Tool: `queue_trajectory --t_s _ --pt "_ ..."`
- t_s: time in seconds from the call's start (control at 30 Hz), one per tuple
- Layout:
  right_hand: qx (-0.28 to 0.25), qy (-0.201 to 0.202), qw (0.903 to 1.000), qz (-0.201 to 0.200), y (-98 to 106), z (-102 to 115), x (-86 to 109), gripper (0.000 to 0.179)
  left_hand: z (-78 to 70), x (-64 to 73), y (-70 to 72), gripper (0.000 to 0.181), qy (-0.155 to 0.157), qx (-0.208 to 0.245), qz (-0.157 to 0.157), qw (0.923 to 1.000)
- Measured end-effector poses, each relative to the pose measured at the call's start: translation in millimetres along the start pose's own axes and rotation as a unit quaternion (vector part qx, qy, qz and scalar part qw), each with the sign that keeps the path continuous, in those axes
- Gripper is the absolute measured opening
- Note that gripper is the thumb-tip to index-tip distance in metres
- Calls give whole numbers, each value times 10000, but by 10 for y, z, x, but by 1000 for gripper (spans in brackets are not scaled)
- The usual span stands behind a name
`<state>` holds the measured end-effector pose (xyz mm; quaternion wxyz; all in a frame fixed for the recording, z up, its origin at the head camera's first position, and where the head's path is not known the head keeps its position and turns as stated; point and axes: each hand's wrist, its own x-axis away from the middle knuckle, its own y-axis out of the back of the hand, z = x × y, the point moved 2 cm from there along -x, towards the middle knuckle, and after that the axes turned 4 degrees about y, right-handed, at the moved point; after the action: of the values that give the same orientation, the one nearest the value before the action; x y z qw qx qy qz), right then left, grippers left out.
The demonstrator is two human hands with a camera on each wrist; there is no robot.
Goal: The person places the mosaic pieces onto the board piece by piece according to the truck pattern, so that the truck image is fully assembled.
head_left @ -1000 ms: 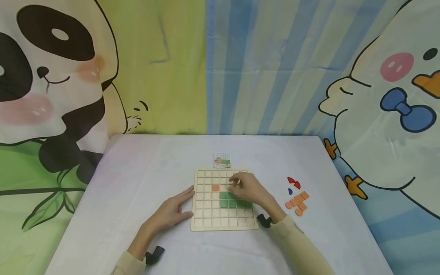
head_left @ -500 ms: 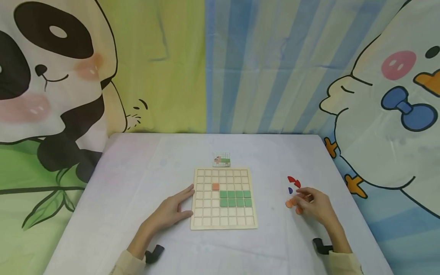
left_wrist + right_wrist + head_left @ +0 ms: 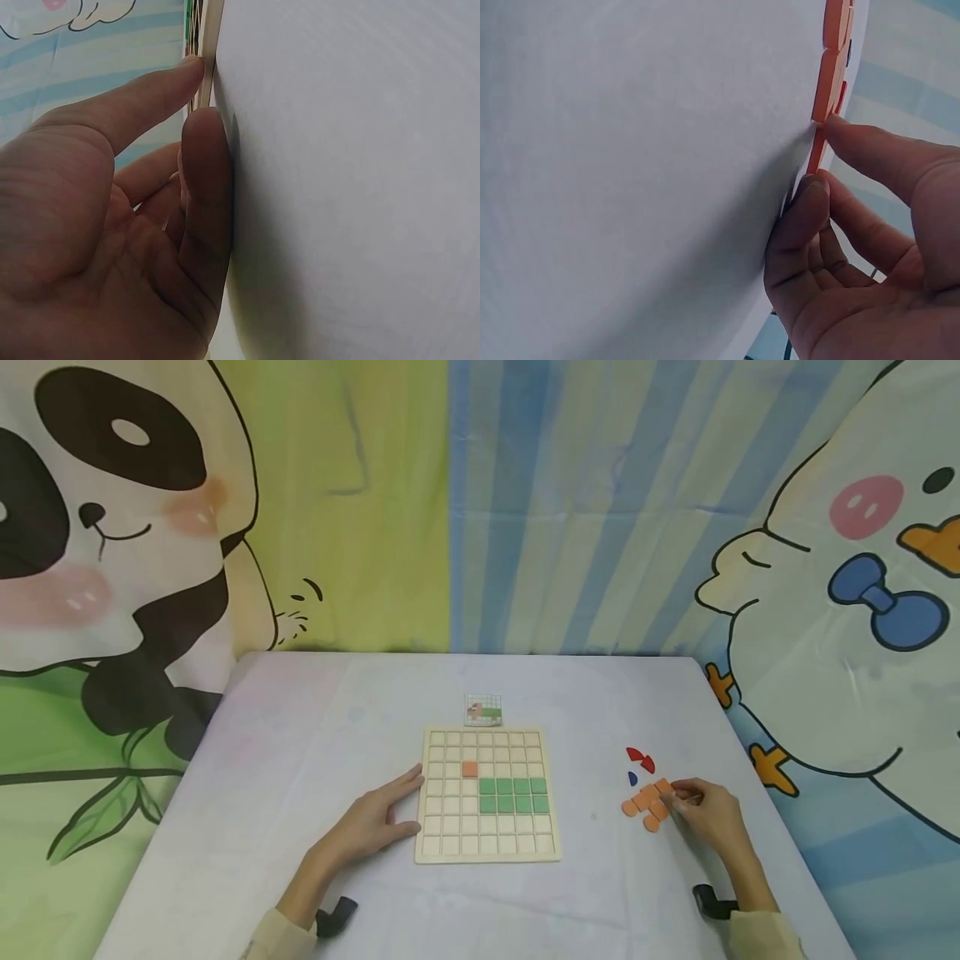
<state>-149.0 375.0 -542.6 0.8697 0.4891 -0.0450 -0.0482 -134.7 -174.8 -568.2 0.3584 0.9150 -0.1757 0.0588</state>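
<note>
The pale wooden grid board [image 3: 448,824] lies mid-table, with a block of green square tiles [image 3: 513,795] and a single orange tile [image 3: 469,769] in its cells. My left hand [image 3: 371,820] is spread beside it, fingertips and thumb touching its left edge; the left wrist view shows that edge [image 3: 212,37] at the fingertips. To the right, my right hand [image 3: 708,812] pinches an orange square tile [image 3: 818,148] between thumb and index finger, at the upper right end of a cluster of orange pieces [image 3: 641,799]. Its other fingers are curled under.
Two red quarter-shaped pieces [image 3: 641,759] and a small blue half-round piece [image 3: 632,778] lie just behind the orange ones. A small picture card [image 3: 483,711] with a coloured grid pattern lies behind the board. A white cloth [image 3: 315,718] covers the table.
My right hand has moved from over the board to the orange pieces on the right, then shifted slightly right to the end tile. My left hand stays at the board's edge.
</note>
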Motion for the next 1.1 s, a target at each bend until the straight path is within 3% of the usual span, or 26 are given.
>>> queue_trajectory --t_s 0.47,0.83,0.97,1.1 --pt "143 -79 9998 -127 -34 -22 -21 37 -20 4 0 83 80 -52 -58 9999" --pt "224 -65 9994 -251 -24 20 -46 34 -11 1 -5 82 -72 -45 6 10000" --pt "155 116 9993 -307 -28 130 -36 35 -9 1 -1 82 -82 -45 16 10000" --pt "-4 394 9990 -189 -41 388 -9 38 -15 6 4 82 -13 -36 -7 10000"
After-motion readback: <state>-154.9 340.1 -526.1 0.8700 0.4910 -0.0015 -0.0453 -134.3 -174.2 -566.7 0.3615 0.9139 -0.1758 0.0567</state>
